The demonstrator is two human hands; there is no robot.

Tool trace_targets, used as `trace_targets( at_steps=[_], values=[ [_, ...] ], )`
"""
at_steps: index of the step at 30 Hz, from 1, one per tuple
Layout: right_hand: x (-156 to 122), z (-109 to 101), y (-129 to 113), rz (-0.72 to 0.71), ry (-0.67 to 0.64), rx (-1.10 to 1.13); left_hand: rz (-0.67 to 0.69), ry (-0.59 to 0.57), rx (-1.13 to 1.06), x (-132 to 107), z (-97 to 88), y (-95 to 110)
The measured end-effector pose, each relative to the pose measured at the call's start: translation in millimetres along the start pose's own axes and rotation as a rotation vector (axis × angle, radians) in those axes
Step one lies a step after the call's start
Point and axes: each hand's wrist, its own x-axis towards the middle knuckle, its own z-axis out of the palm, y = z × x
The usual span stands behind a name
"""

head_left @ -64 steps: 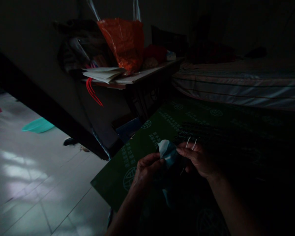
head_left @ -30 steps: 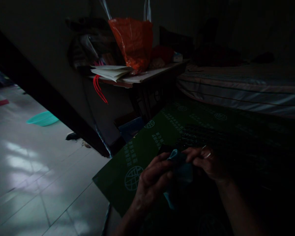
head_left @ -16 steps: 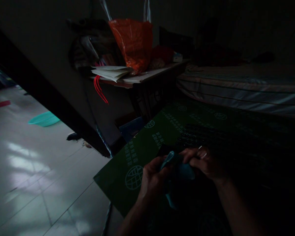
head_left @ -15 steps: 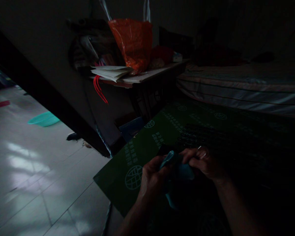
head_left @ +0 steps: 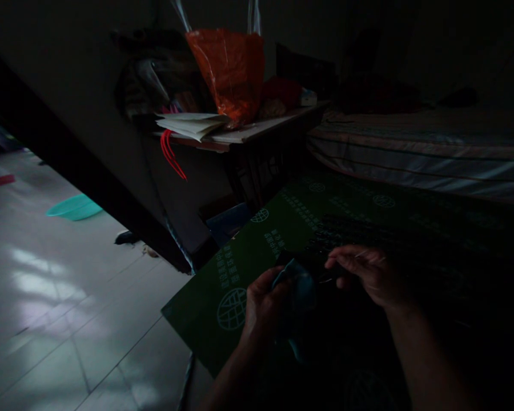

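My left hand (head_left: 263, 299) is closed around a piece of blue cloth (head_left: 302, 288), pinching its upper edge above the green board. The cloth hangs down between my hands, its lower folds lost in shadow. To the right of the cloth and apart from it is my right hand (head_left: 366, 271), its fingers curled and their tips drawn together. A thin pale line shows across these fingers and another glints just below the fingertips. What that hand pinches is too dark and small to name.
The green board (head_left: 197, 305) with white printing carries rows of dark strips (head_left: 351, 228). Behind stand a small table (head_left: 248, 134) with an orange bag (head_left: 233, 74) and folded paper (head_left: 192, 124), and a bed (head_left: 411, 154). A turquoise basin (head_left: 75, 208) lies on the tiled floor.
My right hand has come off the blue cloth and moved a little to the right. The cloth now hangs from my left hand alone, which has stayed nearly in place.
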Motion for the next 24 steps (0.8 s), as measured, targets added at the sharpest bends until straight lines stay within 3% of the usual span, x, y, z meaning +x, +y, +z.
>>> trace_targets(
  at_steps=[3,7,17,24],
  values=[
    [-0.5,0.5,-2.0,-0.077,0.022,0.045,-0.004,0.012,-0.022,1.9,0.0,-1.0],
    [-0.7,10.4,-1.7,-0.143,-0.071,0.043,-0.006,0.022,-0.050,2.4,2.2,-0.9],
    [-2.1,16.6,-2.7,-0.141,-0.063,0.032,0.056,0.078,-0.018,5.3,1.3,-5.3],
    [-0.7,11.8,-4.2,-0.138,-0.028,-0.081,0.013,0.118,-0.085,8.4,0.0,-4.1]
  ],
)
